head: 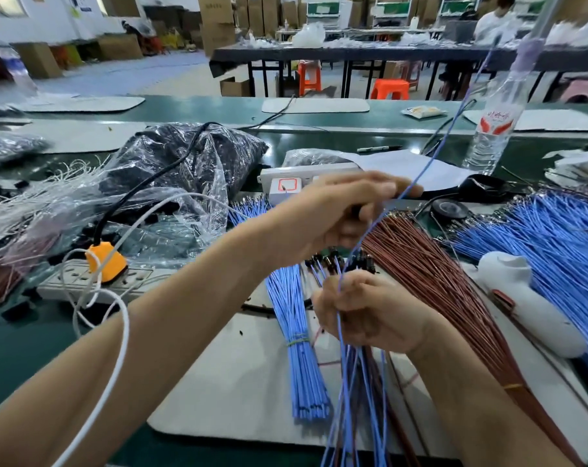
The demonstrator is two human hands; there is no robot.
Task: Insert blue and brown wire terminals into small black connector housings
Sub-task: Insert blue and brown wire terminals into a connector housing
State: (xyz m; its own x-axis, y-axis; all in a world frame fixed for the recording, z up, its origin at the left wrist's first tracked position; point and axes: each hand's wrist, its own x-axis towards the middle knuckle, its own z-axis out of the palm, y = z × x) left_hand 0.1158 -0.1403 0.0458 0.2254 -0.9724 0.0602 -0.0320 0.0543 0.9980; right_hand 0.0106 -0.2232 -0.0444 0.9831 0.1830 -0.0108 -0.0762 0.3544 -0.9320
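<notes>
Head view: the left hand (pixel 339 214) is raised over the table (pixel 33 348), its fingers curled, and a single blue wire (pixel 454 126) is pinched in it; the wire runs up and to the right. Below it, a bunch of wires (pixel 350 382), blue and brown, is gripped in the closed right hand (pixel 373 315). Small black housings (pixel 336 259) are seen at the upper ends of this bunch, just above the right hand.

A tied blue bundle (pixel 296 332) lies on a white mat (pixel 238 365). Brown wires (pixel 437 281) and more blue wires (pixel 555 237) are fanned out to the right.

A water bottle (pixel 494 123) stands behind; red characters are printed on its label, but they cannot be read. An orange plug (pixel 105 261) is seated in a white power strip (pixel 84 278).
</notes>
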